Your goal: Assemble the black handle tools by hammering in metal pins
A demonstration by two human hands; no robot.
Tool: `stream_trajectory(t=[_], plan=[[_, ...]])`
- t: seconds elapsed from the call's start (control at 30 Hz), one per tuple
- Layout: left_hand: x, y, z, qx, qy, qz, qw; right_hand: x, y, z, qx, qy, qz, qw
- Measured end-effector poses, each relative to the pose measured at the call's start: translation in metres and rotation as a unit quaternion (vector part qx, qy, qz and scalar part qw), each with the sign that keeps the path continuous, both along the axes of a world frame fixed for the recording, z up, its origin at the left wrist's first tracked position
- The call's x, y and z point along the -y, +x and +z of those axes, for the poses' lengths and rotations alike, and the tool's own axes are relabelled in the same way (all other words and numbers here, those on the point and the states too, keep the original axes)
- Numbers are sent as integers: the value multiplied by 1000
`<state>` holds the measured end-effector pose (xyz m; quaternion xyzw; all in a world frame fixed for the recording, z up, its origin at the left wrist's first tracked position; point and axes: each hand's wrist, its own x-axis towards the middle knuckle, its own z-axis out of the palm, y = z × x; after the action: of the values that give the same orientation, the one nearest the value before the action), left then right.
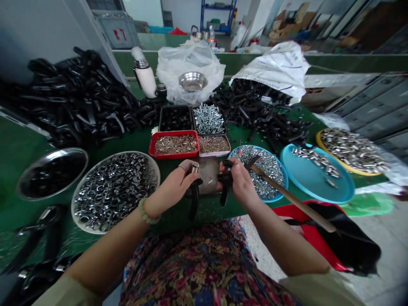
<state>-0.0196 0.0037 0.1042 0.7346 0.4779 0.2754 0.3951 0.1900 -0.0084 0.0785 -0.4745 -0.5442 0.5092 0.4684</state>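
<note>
My left hand is closed round a black plastic handle piece with a small silver ring at its top. My right hand grips a second black plastic piece just to the right of it. Both hands hover over a small metal block at the front of the green table. A wooden-handled hammer lies under my right hand, across the blue dish of small silver nuts.
A big round tray of silver rings sits left, and a steel bowl of black parts further left. Red tray of pins, trays of screws, blue plate, yellow dish. Piles of black handles lie behind.
</note>
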Motion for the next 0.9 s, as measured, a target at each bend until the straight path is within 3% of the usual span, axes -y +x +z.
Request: stream_trajectory(t=[0.1, 0.23, 0.47, 0.57, 0.77, 0.83, 0.9], plan=[[8, 2, 2, 16, 9, -8, 1000, 11, -25, 14, -8, -55, 42, 998], [15, 0, 3, -34, 28, -19, 999, 5, -35, 27, 53, -95, 53, 993], [16, -7, 7, -254, 78, -63, 962, 3, -34, 37, 226, 47, 106, 967], [16, -4, 7, -226, 80, -61, 969, 4, -38, 36, 220, 63, 79, 970], [23, 10, -5, -154, 79, 3, 985, 20, -60, 18, 101, 51, -43, 993], [26, 7, -9, -148, 62, 10, 987, 22, -62, 10, 90, 45, -39, 994], [27, -4, -9, -140, 40, 2, 989, 13, -57, 3, 91, 32, 23, 995]])
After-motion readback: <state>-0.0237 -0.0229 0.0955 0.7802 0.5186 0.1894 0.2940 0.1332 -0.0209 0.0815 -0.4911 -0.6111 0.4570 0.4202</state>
